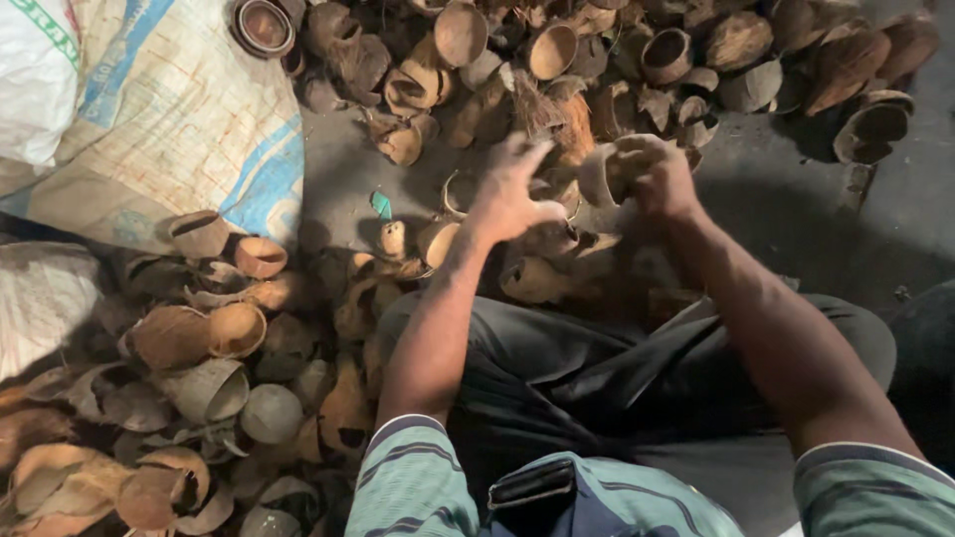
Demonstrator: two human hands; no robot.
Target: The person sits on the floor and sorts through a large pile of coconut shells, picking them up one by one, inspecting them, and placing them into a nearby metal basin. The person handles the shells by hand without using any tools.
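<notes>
Right hand (659,177): fingers clenched around a pale coconut shell half (600,175), held up above the floor, far of the person's knees, near centre of scene. Shell's open rim faces left, toward the other hand.

Left hand (509,194): fingers (527,157) spread and released, grasping nothing. It hovers just left of the held shell; whether the fingertips touch it, cannot tell. A tuft of brown husk fibre (567,119) sits just beyond the two hands.

Directly below the hands: a small cluster of shell pieces (532,278) on the floor, just far of the dark trousers (597,368).

Far side: a broad heap of empty shell halves (637,55), mostly dark brown, some with cups facing up, running from centre to far right.

Near left: a second pile of shells (209,368), paler and tan, many lying cup-up, reaching to the near-left corner.

Far left: a woven sack (169,109), tan with blue and white panels, lying slumped; one shell half (199,234) rests against its near edge. A white sack (35,70) sits at the far-left corner.

A small green scrap (382,205) lies on the grey concrete floor (796,199) between sack and hands.

Near edge: striped sleeves (413,477) of the person's shirt.
</notes>
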